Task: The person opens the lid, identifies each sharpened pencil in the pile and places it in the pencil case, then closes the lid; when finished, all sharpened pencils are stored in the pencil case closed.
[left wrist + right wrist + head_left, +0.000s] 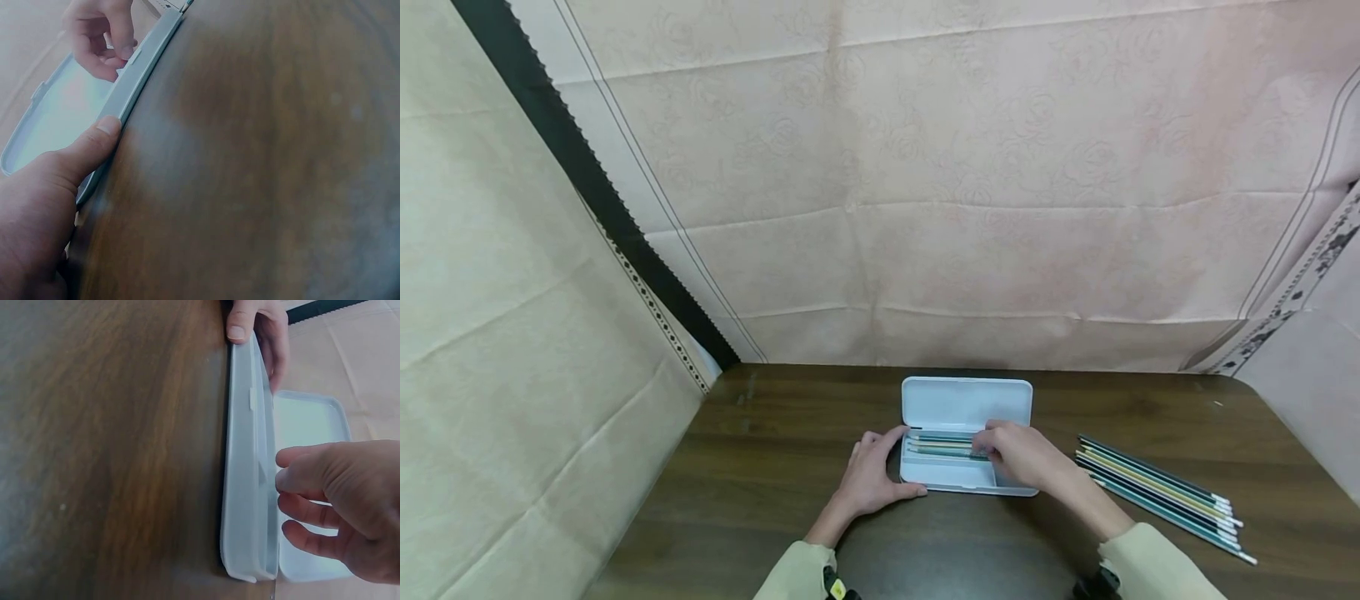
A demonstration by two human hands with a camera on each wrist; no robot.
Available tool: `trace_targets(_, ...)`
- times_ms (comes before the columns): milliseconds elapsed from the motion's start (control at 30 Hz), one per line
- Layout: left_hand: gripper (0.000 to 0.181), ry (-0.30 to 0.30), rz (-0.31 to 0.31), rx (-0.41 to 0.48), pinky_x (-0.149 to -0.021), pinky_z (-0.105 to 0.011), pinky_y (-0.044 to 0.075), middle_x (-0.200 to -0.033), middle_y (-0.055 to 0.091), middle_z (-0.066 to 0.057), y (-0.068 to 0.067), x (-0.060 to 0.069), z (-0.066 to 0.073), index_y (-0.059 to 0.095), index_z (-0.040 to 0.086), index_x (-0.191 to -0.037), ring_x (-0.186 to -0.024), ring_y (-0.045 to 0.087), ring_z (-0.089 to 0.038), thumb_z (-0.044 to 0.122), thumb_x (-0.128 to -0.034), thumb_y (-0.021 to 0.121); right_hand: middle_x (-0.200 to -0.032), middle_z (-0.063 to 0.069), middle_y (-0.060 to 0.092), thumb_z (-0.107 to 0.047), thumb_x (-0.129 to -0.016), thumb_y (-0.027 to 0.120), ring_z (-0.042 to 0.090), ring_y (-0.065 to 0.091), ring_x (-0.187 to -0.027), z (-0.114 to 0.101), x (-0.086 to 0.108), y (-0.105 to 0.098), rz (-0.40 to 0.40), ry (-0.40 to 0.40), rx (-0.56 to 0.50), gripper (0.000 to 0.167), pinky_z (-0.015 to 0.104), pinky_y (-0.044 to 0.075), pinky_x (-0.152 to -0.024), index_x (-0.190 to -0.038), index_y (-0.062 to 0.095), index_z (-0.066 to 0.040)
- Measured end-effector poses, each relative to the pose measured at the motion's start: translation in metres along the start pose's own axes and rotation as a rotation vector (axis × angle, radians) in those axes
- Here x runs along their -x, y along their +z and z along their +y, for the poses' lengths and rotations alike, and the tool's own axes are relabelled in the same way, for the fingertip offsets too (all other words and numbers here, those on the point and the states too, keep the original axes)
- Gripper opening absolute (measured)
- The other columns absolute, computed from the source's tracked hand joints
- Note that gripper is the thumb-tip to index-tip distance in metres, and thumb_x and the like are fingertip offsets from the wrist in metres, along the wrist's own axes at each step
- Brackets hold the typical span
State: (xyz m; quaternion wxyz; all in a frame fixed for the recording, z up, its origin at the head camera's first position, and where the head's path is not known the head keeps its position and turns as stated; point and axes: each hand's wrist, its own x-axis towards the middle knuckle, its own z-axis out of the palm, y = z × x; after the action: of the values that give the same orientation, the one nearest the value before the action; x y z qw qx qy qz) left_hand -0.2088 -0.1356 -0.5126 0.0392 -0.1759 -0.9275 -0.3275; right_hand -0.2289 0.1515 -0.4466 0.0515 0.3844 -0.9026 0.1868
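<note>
A pale blue-white pencil case (955,487) lies on the table with its lid (967,402) folded back. My left hand (872,471) grips the case's left end, its thumb on the front wall and its fingers at the far side. Inside the case, several pencils (942,444) lie lengthwise in the left part. My right hand (1018,454) is over the case with bent fingers at the pencils' right ends. In the right wrist view, the right fingertips (286,480) are by the inner wall; whether they pinch a pencil is hidden.
To the right of the case, a slanting row of loose pencils (1157,492) in dark, teal and yellow tones lies on the brown wooden table (760,500). Pale patterned sheets (970,208) hang behind and at both sides of the tabletop.
</note>
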Motion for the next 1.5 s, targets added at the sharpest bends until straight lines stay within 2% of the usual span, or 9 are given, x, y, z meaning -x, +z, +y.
trace_targets(167,0.095,-0.006,-0.003,0.002,-0.08,-0.037,0.036,-0.13,0.056,0.0,0.0,0.0,0.002,0.047,0.022,-0.149,-0.103,0.041,-0.018,0.066,-0.0717,0.08,-0.087,-0.001,0.064,0.004,-0.082,0.077,0.008,0.052,-0.071,0.007,0.021,-0.014,0.056,0.035,-0.031,0.021,0.027,0.051,-0.065,-0.099,0.076,-0.008)
trace_targets(367,0.095,-0.01,0.001,0.002,-0.079,-0.038,0.036,-0.129,0.056,-0.001,0.0,0.0,0.001,0.047,0.022,-0.149,-0.103,0.041,-0.019,0.065,-0.0711,0.081,-0.087,-0.006,0.064,0.005,-0.077,0.081,0.005,0.052,-0.071,0.025,0.066,-0.032,0.149,0.093,0.01,0.025,0.028,0.05,-0.062,-0.096,0.075,-0.01)
trace_targets(600,0.096,-0.018,0.004,0.0,-0.079,-0.039,0.037,-0.128,0.056,-0.002,0.0,0.0,0.0,0.047,0.022,-0.149,-0.103,0.041,-0.02,0.067,-0.0702,0.081,-0.078,-0.016,0.053,0.01,-0.066,0.082,-0.004,0.044,-0.066,0.045,0.129,-0.036,0.309,0.11,0.111,0.034,0.025,0.041,-0.052,-0.087,0.072,-0.016)
trace_targets(700,0.096,-0.017,0.005,0.002,-0.079,-0.039,0.036,-0.127,0.055,-0.001,0.0,0.0,0.0,0.047,0.022,-0.149,-0.104,0.041,-0.02,0.066,-0.0706,0.081,-0.079,-0.018,0.053,0.008,-0.06,0.084,-0.004,0.045,-0.066,0.051,0.153,-0.034,0.372,0.109,0.161,0.037,0.025,0.041,-0.052,-0.084,0.071,-0.018)
trace_targets(800,0.095,-0.015,0.004,0.002,-0.079,-0.039,0.036,-0.128,0.055,-0.001,0.0,0.0,0.0,0.047,0.022,-0.149,-0.104,0.041,-0.02,0.065,-0.0709,0.081,-0.08,-0.015,0.055,0.005,-0.056,0.087,0.002,0.052,-0.068,0.054,0.173,-0.032,0.399,0.148,0.228,0.04,0.029,0.044,-0.053,-0.082,0.07,-0.02)
trace_targets(933,0.096,-0.006,0.002,-0.001,-0.08,-0.039,0.036,-0.129,0.056,-0.001,0.001,0.0,0.0,0.047,0.022,-0.149,-0.104,0.041,-0.02,0.066,-0.0713,0.081,-0.082,-0.012,0.056,0.001,-0.056,0.088,0.011,0.056,-0.071,0.057,0.197,-0.032,0.359,0.245,0.288,0.04,0.034,0.046,-0.055,-0.083,0.07,-0.021)
trace_targets(1100,0.095,0.0,0.005,-0.005,-0.08,-0.039,0.036,-0.13,0.056,-0.001,0.001,0.0,0.0,0.047,0.021,-0.149,-0.104,0.041,-0.02,0.065,-0.0716,0.081,-0.085,-0.008,0.056,0.001,-0.06,0.088,0.022,0.058,-0.074,0.06,0.215,-0.031,0.298,0.35,0.3,0.037,0.04,0.046,-0.056,-0.087,0.07,-0.018)
trace_targets(1300,0.095,-0.003,-0.001,0.003,-0.081,-0.04,0.036,-0.13,0.056,-0.002,0.0,0.001,0.001,0.047,0.02,-0.149,-0.104,0.04,-0.02,0.063,-0.0718,0.082,-0.086,-0.006,0.058,0.001,-0.055,0.09,0.025,0.059,-0.075,0.063,0.225,-0.028,0.32,0.343,0.335,0.042,0.041,0.048,-0.058,-0.088,0.071,-0.017)
trace_targets(1500,0.095,-0.008,-0.006,0.004,-0.08,-0.04,0.036,-0.128,0.056,-0.001,0.0,-0.001,0.002,0.047,0.021,-0.148,-0.104,0.041,-0.02,0.064,-0.0717,0.081,-0.087,-0.007,0.057,0.0,-0.058,0.09,0.023,0.059,-0.075,0.066,0.227,-0.028,0.305,0.375,0.331,0.04,0.042,0.048,-0.058,-0.087,0.071,-0.019)
